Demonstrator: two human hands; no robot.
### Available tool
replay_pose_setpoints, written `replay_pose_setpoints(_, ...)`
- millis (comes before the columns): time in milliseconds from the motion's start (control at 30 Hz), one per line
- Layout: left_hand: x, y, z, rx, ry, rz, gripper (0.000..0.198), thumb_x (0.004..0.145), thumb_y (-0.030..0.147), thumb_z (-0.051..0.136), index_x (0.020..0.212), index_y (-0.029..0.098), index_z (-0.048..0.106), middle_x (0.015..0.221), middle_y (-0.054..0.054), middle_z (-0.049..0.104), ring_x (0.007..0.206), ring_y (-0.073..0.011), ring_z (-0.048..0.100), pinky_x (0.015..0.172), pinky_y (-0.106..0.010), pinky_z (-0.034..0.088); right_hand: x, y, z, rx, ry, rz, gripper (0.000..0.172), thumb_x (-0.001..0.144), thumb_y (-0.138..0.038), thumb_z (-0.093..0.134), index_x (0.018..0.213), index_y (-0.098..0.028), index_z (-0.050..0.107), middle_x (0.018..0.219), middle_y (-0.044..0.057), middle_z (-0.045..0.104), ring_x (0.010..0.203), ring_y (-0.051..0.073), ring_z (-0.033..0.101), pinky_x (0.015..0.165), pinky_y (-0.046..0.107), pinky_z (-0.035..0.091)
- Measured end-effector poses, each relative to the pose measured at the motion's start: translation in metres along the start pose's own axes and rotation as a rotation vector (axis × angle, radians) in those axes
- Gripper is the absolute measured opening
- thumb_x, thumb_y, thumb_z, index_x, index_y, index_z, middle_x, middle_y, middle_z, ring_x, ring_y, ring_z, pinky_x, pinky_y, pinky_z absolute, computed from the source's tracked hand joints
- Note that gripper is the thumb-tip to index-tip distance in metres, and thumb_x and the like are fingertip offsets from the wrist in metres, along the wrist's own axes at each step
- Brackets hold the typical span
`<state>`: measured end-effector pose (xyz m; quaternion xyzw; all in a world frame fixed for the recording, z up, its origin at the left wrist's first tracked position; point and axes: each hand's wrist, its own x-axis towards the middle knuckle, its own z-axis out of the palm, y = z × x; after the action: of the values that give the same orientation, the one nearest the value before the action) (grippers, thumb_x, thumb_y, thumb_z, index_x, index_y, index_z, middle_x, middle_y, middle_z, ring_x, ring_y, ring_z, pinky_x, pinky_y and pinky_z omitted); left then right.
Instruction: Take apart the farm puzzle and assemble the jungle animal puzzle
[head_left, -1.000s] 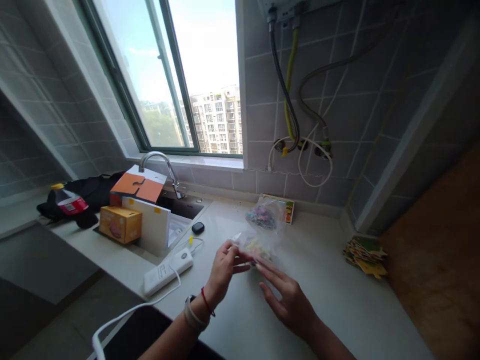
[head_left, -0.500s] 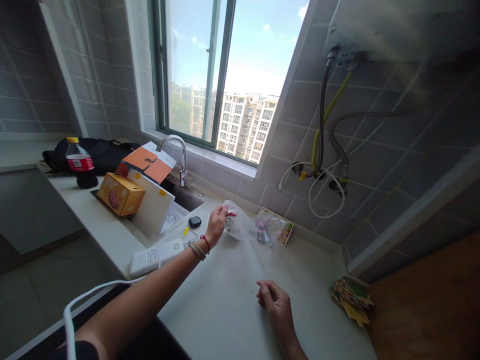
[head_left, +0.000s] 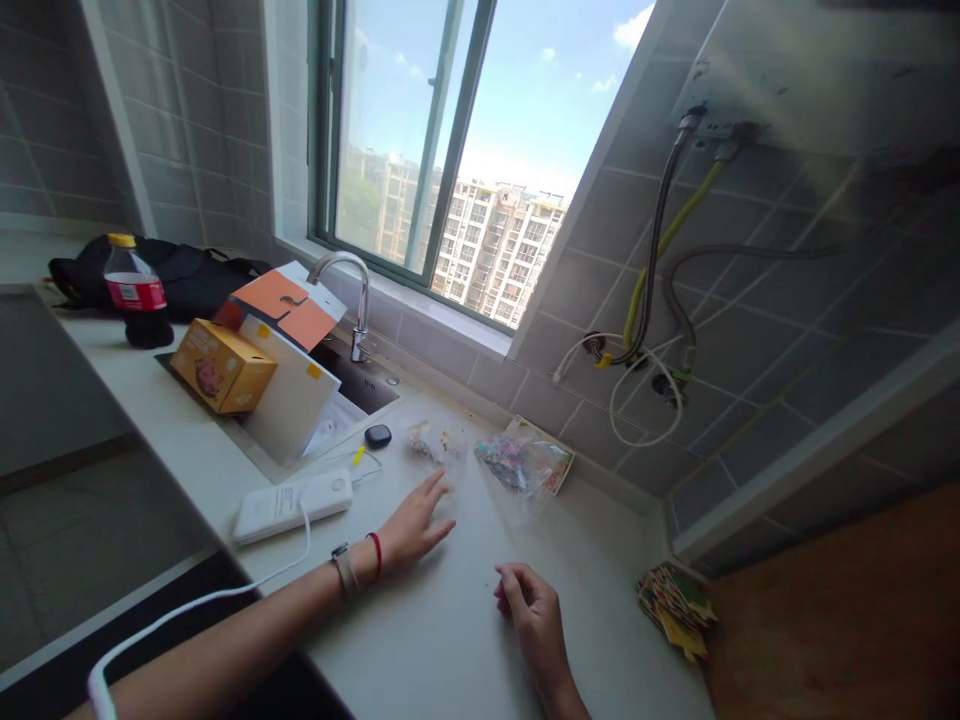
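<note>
1. Holds left hand point(head_left: 412, 522) spread and empty, left of frame centre, just below clear bag point(head_left: 444, 441).
2. Curls right hand point(head_left: 532, 612) loosely, lower centre-right; cannot tell any held item.
3. Shows second bag point(head_left: 510, 466) just right of centre.

A bottle point(head_left: 136, 293) stands near a yellow box point(head_left: 225, 367) — chrome faucet point(head_left: 363, 312) beyond.

No txt legible for certain. Print seen, unreadable at this res.: red wraparound label point(head_left: 135, 293) on clear plastic yellow-capped btl. point(head_left: 146, 330); pale lettering, front of orange-yellow cardboard box point(head_left: 223, 368); grey lines atop white oblong plastic device point(head_left: 289, 507); tiny marks, inner wall of dark-grey metal sink point(head_left: 352, 377).
</note>
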<state>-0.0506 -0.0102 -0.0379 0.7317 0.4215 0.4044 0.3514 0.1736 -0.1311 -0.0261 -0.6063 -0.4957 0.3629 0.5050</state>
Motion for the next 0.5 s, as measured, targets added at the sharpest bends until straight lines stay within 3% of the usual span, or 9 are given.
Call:
replay_pose_setpoints(100,-0.035,-0.007,0.008,0.414,-0.091,0.09,0.044,0.083,0.024,0.069,0.127,0.02,0.066,0.165,-0.019,0.037,0.151,-0.0416,0.037,0.121,-0.062,0.03,0.002,-0.001,0.0,0.01,0.01,0.005,0.06,0.073,-0.078,0.071,0.072,-0.019,0.076,0.062,0.004,0.065,0.056,0.021,0.059,0.056,0.032,0.05)
replay_pose_setpoints(167,-0.046,-0.009,0.012,0.51,-0.074,0.117,0.036,0.087,0.022,0.065,0.123,0.023,0.067,0.163,-0.016,0.041,0.152,-0.0421,0.035,0.121,-0.066,0.03,0.004,-0.009,0.001,0.009,-0.004,-0.012,0.059,0.072,-0.078,0.072,0.074,-0.019,0.077,0.063,0.005,0.067,0.059,0.022,0.061,0.06,0.034,0.051)
replay_pose_setpoints(300,-0.049,-0.006,0.01,0.448,0.008,0.163,0.021,0.091,0.017,0.056,0.104,0.024,0.071,0.137,-0.012,0.065,0.145,-0.0387,0.046,0.117,-0.063,0.038,0.0,-0.052,0.006,0.055,-0.135,-0.077,0.05,0.08,-0.071,0.07,0.074,-0.021,0.077,0.061,0.004,0.067,0.068,0.024,0.064,0.08,0.041,0.054)
replay_pose_setpoints(367,-0.05,0.0,0.008,0.383,0.019,0.223,0.02,0.092,0.015,0.052,0.097,0.023,0.069,0.122,-0.01,0.07,0.135,-0.0341,0.055,0.113,-0.056,0.045,-0.01,-0.081,0.004,0.172,-0.334,-0.111,0.046,0.086,-0.066,0.067,0.068,-0.024,0.074,0.056,0.003,0.064,0.059,0.021,0.06,0.088,0.046,0.053)
replay_pose_setpoints(433,-0.052,0.012,0.007,0.321,-0.027,0.304,0.02,0.091,0.013,0.051,0.095,0.023,0.068,0.11,-0.008,0.073,0.12,-0.0289,0.063,0.108,-0.048,0.05,-0.023,-0.106,-0.007,0.267,-0.517,-0.175,0.048,0.085,-0.072,0.061,0.068,-0.029,0.074,0.05,0.002,0.059,0.065,0.025,0.064,0.098,0.053,0.05)
replay_pose_setpoints(500,-0.054,0.028,0.01,0.272,-0.118,0.377,0.019,0.089,0.011,0.053,0.093,0.023,0.067,0.099,-0.006,0.073,0.105,-0.0248,0.067,0.103,-0.042,0.052,-0.036,-0.118,-0.025,0.243,-0.601,-0.195,0.052,0.075,-0.084,0.058,0.069,-0.035,0.074,0.047,0.002,0.055,0.063,0.029,0.065,0.094,0.057,0.051)
